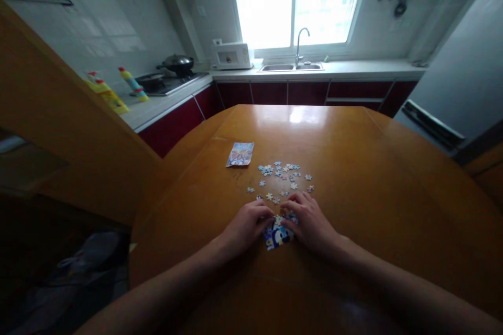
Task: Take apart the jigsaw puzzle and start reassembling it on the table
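Observation:
A partly joined jigsaw block (276,236), blue and white, lies on the round wooden table (369,188) close to me. My left hand (248,226) rests on the block's left edge with its fingers curled and pressed down. My right hand (308,220) covers the block's upper right corner, fingers bent onto the pieces. Several loose puzzle pieces (281,178) are scattered just beyond both hands. A small picture card (240,154) lies flat further back on the left.
Behind the table runs a kitchen counter with a sink and tap (293,65), a white microwave (231,55), a stove with a wok (176,65) and bottles (118,89). A grey fridge (459,89) stands at the right. A wooden panel (58,131) rises at the left.

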Motion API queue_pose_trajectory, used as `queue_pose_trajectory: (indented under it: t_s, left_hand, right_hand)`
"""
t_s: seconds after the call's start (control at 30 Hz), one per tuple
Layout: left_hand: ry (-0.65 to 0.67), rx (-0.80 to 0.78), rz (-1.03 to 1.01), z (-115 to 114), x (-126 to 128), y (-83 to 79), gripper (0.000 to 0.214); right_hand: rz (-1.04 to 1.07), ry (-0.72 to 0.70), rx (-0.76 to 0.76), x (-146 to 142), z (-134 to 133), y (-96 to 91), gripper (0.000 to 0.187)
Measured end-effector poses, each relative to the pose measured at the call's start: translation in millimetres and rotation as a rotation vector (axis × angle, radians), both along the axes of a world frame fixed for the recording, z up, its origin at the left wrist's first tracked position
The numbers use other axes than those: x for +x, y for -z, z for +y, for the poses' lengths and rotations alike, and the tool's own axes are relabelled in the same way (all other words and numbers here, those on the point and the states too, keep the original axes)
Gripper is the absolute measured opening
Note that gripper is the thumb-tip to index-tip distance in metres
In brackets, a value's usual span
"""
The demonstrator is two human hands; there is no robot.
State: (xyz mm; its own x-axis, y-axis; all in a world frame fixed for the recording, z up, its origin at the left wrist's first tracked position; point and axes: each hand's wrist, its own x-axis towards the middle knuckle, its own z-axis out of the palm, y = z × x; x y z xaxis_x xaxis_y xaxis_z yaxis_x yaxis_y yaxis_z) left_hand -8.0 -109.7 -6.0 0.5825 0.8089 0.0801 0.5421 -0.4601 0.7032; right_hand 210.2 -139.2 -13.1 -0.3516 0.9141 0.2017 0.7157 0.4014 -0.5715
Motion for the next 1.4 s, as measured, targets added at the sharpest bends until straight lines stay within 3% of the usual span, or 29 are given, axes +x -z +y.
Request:
queue_pose_trajectory:
  t_s: [0.17, 0.33, 0.43, 0.6, 0.73, 0.87, 1.0, 1.13, 1.27, 1.4]
  left_hand:
    - [-0.043, -0.126, -0.118, 6.6, -8.0, 0.4, 0.013]
    - [-0.066, -0.097, -0.120, 10.9, -18.7, -0.2, 0.020]
    - [-0.130, -0.141, -0.166, 8.9, -17.5, -3.7, 0.018]
    - [-0.180, -0.264, -0.367, -3.1, -3.8, -9.9, 0.014]
    - [-0.211, -0.352, -0.503, -11.7, 5.8, -7.1, 0.020]
    - [-0.257, -0.260, -0.509, -12.5, 8.4, -4.9, 0.020]
    - [-0.351, -0.319, -0.548, -12.9, 9.7, -5.9, 0.025]
    - [-0.450, -0.203, -0.447, -12.3, 9.4, -7.6, 0.022]
    - [-0.487, -0.148, -0.361, -2.6, 0.1, -6.8, 0.021]
    - [-0.423, -0.185, -0.227, 10.4, -20.1, -1.0, 0.017]
  right_hand:
    - [-0.099, -0.114, 0.110, -9.3, 8.0, 2.2, 0.007]
    - [-0.172, -0.165, 0.185, -10.3, 11.1, 1.9, 0.013]
    - [-0.008, -0.143, 0.129, -11.2, 8.1, -3.4, 0.011]
    - [0.489, -0.002, -0.155, -22.1, 1.0, -7.6, 0.008]
    - [0.662, 0.095, -0.225, -30.1, 0.1, -2.8, 0.014]
    - [0.632, 0.141, -0.125, -30.7, 0.0, -2.5, 0.010]
    - [0.490, 0.075, 0.030, -30.7, -2.5, -6.3, 0.010]
    - [0.393, 0.028, 0.108, -33.0, -4.9, -7.7, 0.015]
    - [0.399, 0.045, 0.010, -35.0, 3.0, -7.7, 0.012]
    - [0.302, 0.090, -0.128, -32.8, 33.0, -8.2, 0.008]
